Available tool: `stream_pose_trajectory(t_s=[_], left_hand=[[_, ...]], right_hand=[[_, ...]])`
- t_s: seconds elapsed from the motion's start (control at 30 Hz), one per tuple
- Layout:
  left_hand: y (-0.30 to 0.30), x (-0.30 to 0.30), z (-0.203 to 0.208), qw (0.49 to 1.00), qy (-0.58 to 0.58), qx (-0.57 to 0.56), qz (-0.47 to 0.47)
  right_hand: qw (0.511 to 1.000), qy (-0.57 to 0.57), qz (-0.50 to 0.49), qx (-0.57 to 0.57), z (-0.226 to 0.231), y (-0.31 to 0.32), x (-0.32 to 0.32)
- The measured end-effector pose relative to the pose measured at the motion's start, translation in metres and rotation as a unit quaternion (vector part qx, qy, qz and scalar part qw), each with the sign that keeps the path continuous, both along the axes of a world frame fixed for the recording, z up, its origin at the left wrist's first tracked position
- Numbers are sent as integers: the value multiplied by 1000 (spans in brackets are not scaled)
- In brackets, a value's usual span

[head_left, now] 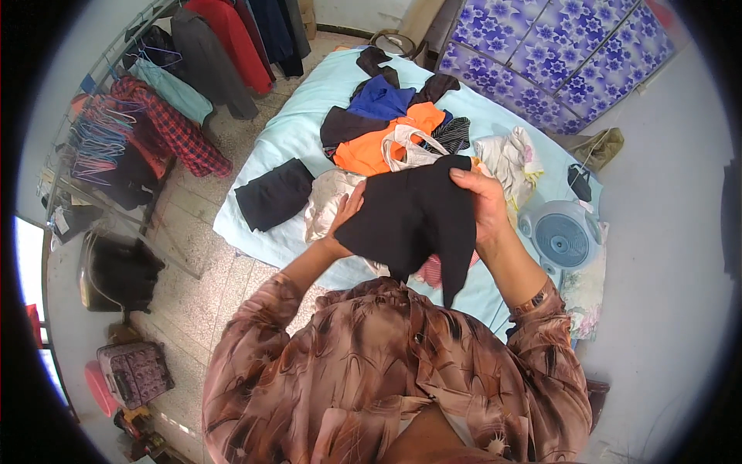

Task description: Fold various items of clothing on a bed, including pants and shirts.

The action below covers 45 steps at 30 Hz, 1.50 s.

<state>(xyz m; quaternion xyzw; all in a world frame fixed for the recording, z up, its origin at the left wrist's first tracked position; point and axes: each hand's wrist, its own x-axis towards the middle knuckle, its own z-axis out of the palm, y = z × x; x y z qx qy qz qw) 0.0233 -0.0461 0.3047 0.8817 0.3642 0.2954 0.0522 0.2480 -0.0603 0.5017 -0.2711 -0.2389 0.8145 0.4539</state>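
Where the clothes lie: a bed (267, 143) under a pale blue sheet fills the middle of the room, with a loose pile across it.
Floor: speckled, light-coloured tiles (185, 309) show to the left of the bed.
Room's left side: a grey garment (212, 66), a red garment (232, 39) and a plaid shirt (174, 127) hang in a row, near bunched hangers (100, 131); a patterned suitcase (137, 373) stands lower down, just beside a pink basin (100, 387).
Room's right side: a plain pale wall (657, 286) rises beyond the bed; purple panels (556, 46) stand at its far end.
Prints: white flowers cover the purple panels; brown and dark strokes mark the wearer's shirt (363, 348).
Black garment: it is held up over the near edge of the bed, between the shirt and the pile; matte and soft, with a narrow pointed part hanging down.
Right grip: the right hand (485, 205) pinches the black garment (402, 213) at its upper right, thumb on top.
Left grip: the left hand (344, 224) is against the garment's left edge, partly covered; I cannot tell whether it clasps the cloth.
Pile: a crumpled orange cloth (359, 151), a blue cloth (382, 100) and a shiny, pale cloth (321, 205) lie beyond the hands.
Folded cloth: a compact black bundle (274, 193) rests left of the pile.
Fan: a blue-grey plastic fan (560, 236) with a round grille lies to the right.
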Motion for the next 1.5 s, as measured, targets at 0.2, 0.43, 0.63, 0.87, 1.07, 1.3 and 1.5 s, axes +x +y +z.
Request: stream_pose_trajectory(t_s=[0.2, 0.43, 0.63, 0.87, 1.07, 1.3, 1.5], left_hand=[[15, 33, 48, 868, -436, -210, -110], [37, 11, 26, 646, -385, -595, -283], [-4, 46, 42, 378, -589, -703, -128], [7, 41, 42, 253, -648, -713, -88], [7, 28, 68, 573, -596, -558, -74], [17, 29, 122, 617, -504, -603, -32], [39, 23, 138, 726, -446, -523, 12]], right_hand=[[996, -17, 82, 13, 12, -23, 0], [997, 20, 60, 35, 28, -9, 27], [992, -18, -120, -16, -109, 86, 78], [969, -98, -12, -225, -200, 28, 56], [976, -174, 30, -128, -136, 25, 61], [976, -72, 80, -189, -98, 13, 43], [989, -138, -54, 25, -94, 27, 54]])
